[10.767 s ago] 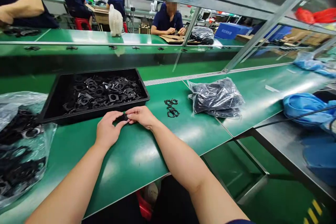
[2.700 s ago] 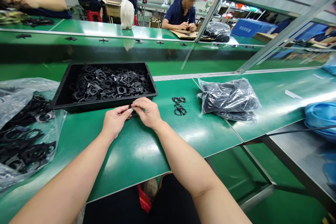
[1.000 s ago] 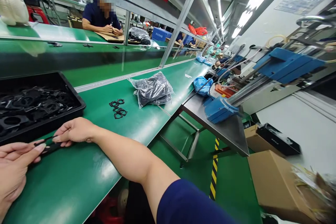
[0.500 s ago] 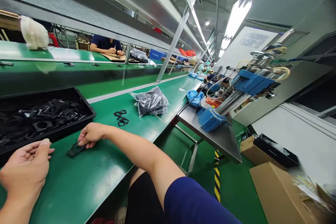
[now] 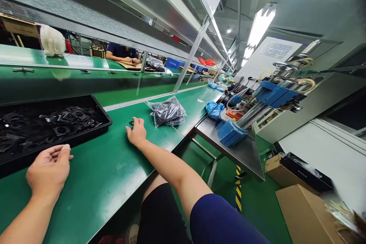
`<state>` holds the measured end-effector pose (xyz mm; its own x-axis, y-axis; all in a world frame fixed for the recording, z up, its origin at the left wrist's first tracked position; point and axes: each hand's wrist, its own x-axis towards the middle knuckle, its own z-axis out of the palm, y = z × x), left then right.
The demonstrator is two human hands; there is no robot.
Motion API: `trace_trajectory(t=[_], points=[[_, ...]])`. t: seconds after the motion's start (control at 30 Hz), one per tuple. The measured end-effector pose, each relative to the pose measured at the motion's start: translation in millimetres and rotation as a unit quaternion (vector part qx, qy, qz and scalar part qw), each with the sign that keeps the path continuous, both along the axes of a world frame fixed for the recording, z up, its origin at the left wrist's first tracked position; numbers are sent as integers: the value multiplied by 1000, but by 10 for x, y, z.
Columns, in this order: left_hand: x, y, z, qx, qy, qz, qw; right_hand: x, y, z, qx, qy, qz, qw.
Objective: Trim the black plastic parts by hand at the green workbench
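Black part (image 5: pixel 131 123) at fingertips of right hand (image 5: pixel 136 131), grip spread, contact unclear; left hand (image 5: pixel 51 166) curled, closure unclear.

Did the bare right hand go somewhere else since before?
Yes. The bare right hand moved away from the black rectangular plastic tray, toward the clear plastic bag with dark contents.

In the left of the frame, a bare left hand (image 5: pixel 49 169) with curled fingers is beside a black rectangular plastic tray (image 5: pixel 109 121) of flat black parts (image 5: pixel 63 129). Near centre, the bare right hand (image 5: pixel 137 132) is left of a clear, black-filled plastic bag (image 5: pixel 168 112).
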<state>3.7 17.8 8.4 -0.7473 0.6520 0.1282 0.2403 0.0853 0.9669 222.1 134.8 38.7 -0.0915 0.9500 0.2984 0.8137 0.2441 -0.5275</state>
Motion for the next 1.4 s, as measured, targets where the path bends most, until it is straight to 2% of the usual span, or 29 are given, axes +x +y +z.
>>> trace_trajectory(t=[0.1, 0.2, 0.33, 0.4, 0.53, 0.57, 0.7, 0.83, 0.97, 1.07, 1.17, 1.23, 1.4], points=[[20, -35, 6, 4, -53, -29, 998, 112, 44, -180, -10, -89, 12, 996], [23, -59, 3, -4, -33, -35, 999, 82, 113, -269, -10, -152, 37, 988], [22, -37, -22, -3, -54, -38, 998, 56, 123, -261, 9, -188, 53, 981], [41, -43, -36, 11, -68, -18, 997, 64, 81, -223, 23, -197, 62, 978], [104, -159, -51, 17, -10, -41, 999, 66, 36, -161, 35, -189, 74, 979], [115, -206, -55, 2, 42, -68, 997, 60, 46, -162, 45, -181, 80, 979], [75, -506, -64, -43, 134, -90, 986, 28, 107, -231, 76, -143, 80, 984], [-181, -978, 31, -98, 229, -78, 965, 12, 117, -297, 108, -112, 84, 984], [-654, -1433, 250, -169, 315, -25, 934, -5, 112, -313, 153, -94, 114, 977], [-1034, -1680, 405, -236, 355, 20, 904, -7, 111, -313, 164, -90, 138, 973], [-1311, -1825, 484, -302, 366, 48, 879, 5, 105, -312, 159, -83, 148, 972], [-1409, -1859, 490, -336, 361, 54, 868, 14, 105, -317, 162, -67, 151, 973], [-1428, -1816, 452, -373, 337, 70, 861, 26, 147, -345, 181, -50, 174, 967]])
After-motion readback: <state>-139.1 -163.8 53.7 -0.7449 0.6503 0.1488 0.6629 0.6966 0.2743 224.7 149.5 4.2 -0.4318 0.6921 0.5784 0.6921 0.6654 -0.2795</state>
